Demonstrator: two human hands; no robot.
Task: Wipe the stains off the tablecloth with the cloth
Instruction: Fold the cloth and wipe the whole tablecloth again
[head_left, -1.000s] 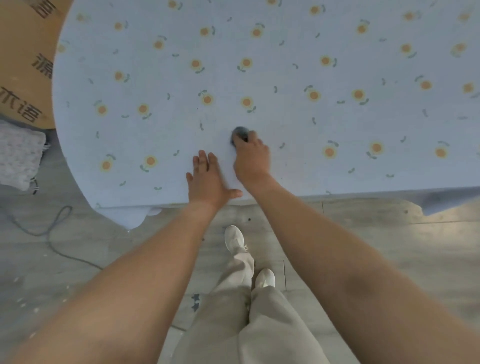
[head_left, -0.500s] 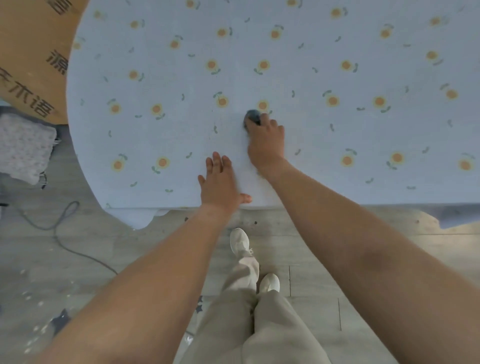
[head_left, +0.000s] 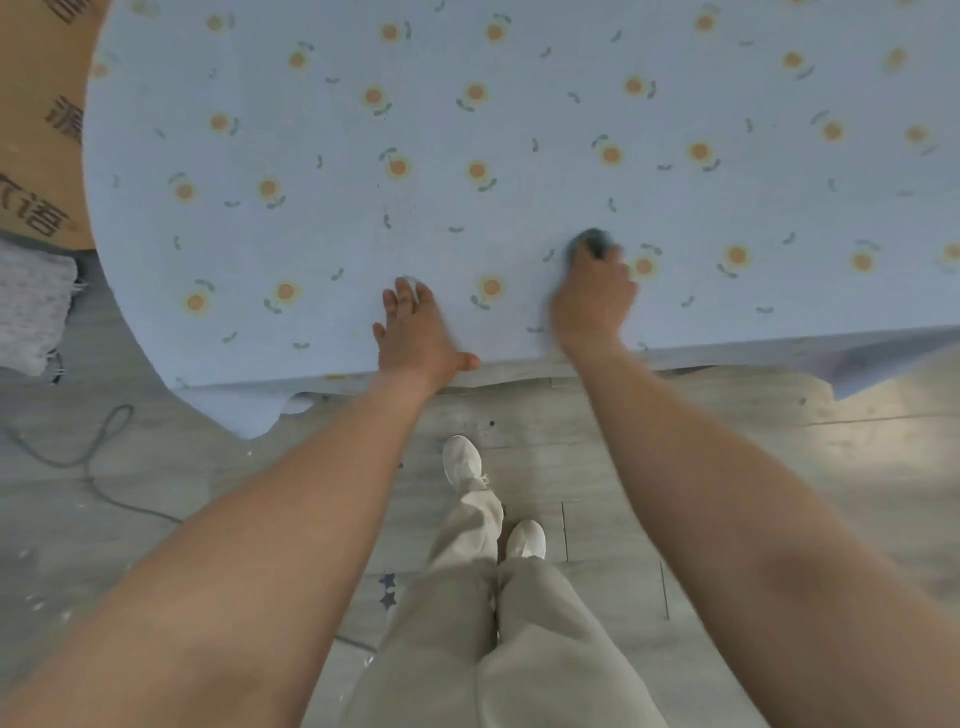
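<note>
A pale blue tablecloth printed with small orange flowers covers the table ahead of me. My right hand presses a small dark blue-grey cloth onto the tablecloth near the front edge; only the cloth's far end shows past my fingers. My left hand lies flat on the tablecloth to the left of it, fingers together, thumb at the table's edge. A few faint dark specks mark the fabric beyond my left hand. The right hand is blurred.
A brown cardboard box with printed characters stands at the far left, beside the table. A grey knitted fabric lies below it. A cable runs over the grey wooden floor. My legs and white shoes are under the table's front edge.
My right hand has swept the cloth to the right and back toward the front edge, away from my left hand. The left hand has stayed flat on the tablecloth.
</note>
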